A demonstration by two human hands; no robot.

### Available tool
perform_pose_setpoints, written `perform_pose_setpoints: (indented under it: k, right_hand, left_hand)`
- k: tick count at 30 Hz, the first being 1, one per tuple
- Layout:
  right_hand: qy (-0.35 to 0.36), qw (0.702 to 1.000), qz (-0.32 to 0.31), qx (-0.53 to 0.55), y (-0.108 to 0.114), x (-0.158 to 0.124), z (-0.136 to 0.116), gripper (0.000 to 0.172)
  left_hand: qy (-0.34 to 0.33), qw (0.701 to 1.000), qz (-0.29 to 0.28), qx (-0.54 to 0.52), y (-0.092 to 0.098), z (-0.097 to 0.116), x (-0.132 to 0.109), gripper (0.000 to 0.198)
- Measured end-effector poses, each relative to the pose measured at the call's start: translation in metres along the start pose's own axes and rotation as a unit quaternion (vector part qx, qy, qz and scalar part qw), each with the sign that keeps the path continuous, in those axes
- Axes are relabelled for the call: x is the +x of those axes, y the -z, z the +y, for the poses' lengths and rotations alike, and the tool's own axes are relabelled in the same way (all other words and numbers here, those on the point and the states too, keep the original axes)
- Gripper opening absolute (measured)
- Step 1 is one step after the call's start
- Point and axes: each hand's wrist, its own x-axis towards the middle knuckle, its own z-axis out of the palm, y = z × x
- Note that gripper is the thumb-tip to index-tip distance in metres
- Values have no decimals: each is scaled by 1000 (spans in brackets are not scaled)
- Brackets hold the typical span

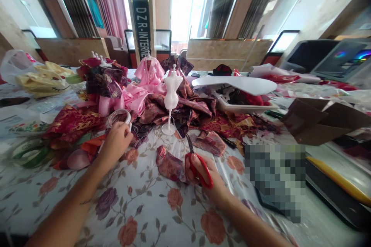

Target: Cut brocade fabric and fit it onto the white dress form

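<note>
My left hand [118, 139] is closed on a roll of clear tape [119, 115], beside the heap of brocade cloth. In my right hand [203, 170] are red-handled scissors [209, 177], fingers through the loops and dark blades pointing away from me. A cut piece of patterned cloth [171, 164] lies flat on the table, its right end by my right hand. Another cut piece [211, 142] rests beyond the scissors. Between and beyond my hands a small white dress form [171, 96] stands upright on its round base.
Brocade and pink cloth [136, 96] is heaped behind the form. Green tape rolls [31, 154] lie at the left. To the right are a white tray [246, 107], an open cardboard box [319, 123] and a black-and-yellow object [339, 185]. Flowered cloth [145, 208] covers the table.
</note>
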Motion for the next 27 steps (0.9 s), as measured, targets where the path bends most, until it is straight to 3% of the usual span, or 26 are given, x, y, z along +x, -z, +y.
perform_pose_setpoints:
  k: [4, 8, 10, 13, 15, 17, 23, 27]
  right_hand:
    - [-3, 1000, -8, -18, 1, 0, 2, 44]
    - [-10, 999, 28, 11, 0, 1, -1, 33]
    - [-5, 998, 62, 28, 0, 2, -3, 30]
    - [9, 993, 110, 40, 2, 4, -5, 31]
    - [21, 989, 137, 52, 5, 6, -4, 34]
    - [34, 985, 155, 62, 8, 8, -4, 35]
    - [46, 981, 177, 61, 14, 9, -2, 31]
    - [60, 980, 185, 45, 14, 9, -1, 29]
  left_hand:
    - [13, 1000, 14, 0, -6, -11, 5, 14]
    - [0, 994, 56, -95, 1, 19, -2, 12]
    - [-14, 969, 7, -248, 0, 46, -11, 14]
    - [-20, 896, -128, -426, -10, 88, -26, 15]
    - [-20, 861, -196, -468, -19, 109, -34, 16]
    - [-12, 844, -227, -486, -26, 122, -38, 17]
    - [10, 840, -239, -486, -36, 132, -38, 17]
    - [32, 862, -240, -446, -34, 131, -40, 21]
